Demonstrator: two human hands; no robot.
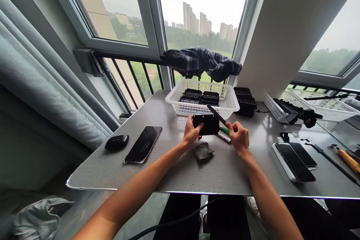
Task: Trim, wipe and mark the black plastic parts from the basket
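Observation:
My left hand [192, 130] grips a flat black part [208, 125] with notched edges, its thumb over the face. A thin dark flat tool [216, 114], like a file, is held in my right hand [238, 135]; it slants up and left past the part's upper right corner. Whether tool and part touch, I cannot tell. Below them a crumpled grey cloth [203, 151] lies on the table. Partly behind the part and my right hand are a green item [224, 131] and a silvery one [224, 137]. Behind, a white basket [176, 108] contains several black parts [199, 96].
More black parts [245, 101] are stacked right of the basket. On the left lie a phone [144, 144] and a black case [117, 142]. Phones [295, 161], a yellow-handled tool [348, 160] and white baskets [274, 107] are on the right. The table's front edge [168, 191] is near.

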